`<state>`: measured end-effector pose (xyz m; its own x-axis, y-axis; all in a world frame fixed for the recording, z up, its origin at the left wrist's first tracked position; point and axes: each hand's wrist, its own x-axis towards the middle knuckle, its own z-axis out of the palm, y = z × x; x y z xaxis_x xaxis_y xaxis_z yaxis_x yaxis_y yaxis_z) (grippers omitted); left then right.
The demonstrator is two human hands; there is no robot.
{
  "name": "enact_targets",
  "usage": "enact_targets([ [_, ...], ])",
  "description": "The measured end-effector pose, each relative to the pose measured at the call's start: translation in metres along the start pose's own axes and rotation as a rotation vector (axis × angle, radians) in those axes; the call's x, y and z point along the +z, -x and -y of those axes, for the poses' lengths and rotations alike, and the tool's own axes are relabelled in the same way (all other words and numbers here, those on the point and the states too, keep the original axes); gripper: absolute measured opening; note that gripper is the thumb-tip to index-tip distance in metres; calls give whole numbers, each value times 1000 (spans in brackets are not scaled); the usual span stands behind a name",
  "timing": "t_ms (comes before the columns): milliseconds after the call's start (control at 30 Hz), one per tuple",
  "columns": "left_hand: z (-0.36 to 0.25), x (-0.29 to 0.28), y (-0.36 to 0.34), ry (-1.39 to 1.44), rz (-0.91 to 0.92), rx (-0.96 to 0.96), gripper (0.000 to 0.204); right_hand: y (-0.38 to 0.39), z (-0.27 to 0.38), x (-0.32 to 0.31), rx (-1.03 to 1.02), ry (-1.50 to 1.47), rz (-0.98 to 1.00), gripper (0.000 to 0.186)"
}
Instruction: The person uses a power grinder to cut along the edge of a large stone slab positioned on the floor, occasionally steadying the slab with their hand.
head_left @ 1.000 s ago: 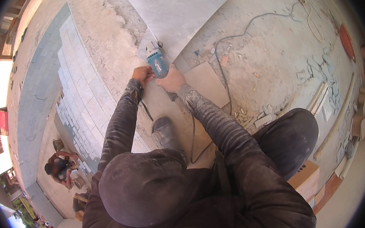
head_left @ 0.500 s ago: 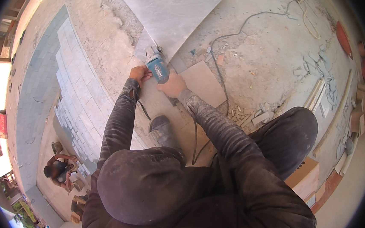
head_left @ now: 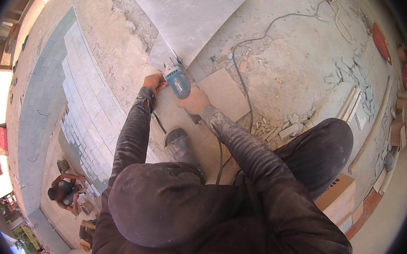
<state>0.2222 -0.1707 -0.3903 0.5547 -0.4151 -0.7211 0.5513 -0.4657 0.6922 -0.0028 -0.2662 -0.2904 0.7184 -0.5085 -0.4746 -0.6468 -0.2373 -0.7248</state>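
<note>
I've got the right hand's [head_left: 195,101] fingers wrapped round the rear of the teal grinder [head_left: 179,84]; left hand's [head_left: 155,82] fingers are curled against its left side, can't tell from here if they're clamped. Grinder's at the near corner of the big grey slab [head_left: 190,16], disc contact unclear. Pale tile [head_left: 223,94] lies just right on the dusty floor [head_left: 290,62], dark cord [head_left: 233,53] alongside.

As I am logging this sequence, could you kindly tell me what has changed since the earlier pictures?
The right hand has drawn the teal power tool back along the large grey slab, toward the person's body. Neither hand visibly took or let go of anything. The left hand stays beside the tool; the slab and pale tile lie as before.
</note>
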Motion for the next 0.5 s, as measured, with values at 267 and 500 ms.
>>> enact_targets([
  [267,-1,-2,2,-12,-24,30,24,10,-2,-1,-8,22,-24,79],
  [500,-4,2,8,-16,-68,32,21,14,-4,-2,35,24,-2,82],
])
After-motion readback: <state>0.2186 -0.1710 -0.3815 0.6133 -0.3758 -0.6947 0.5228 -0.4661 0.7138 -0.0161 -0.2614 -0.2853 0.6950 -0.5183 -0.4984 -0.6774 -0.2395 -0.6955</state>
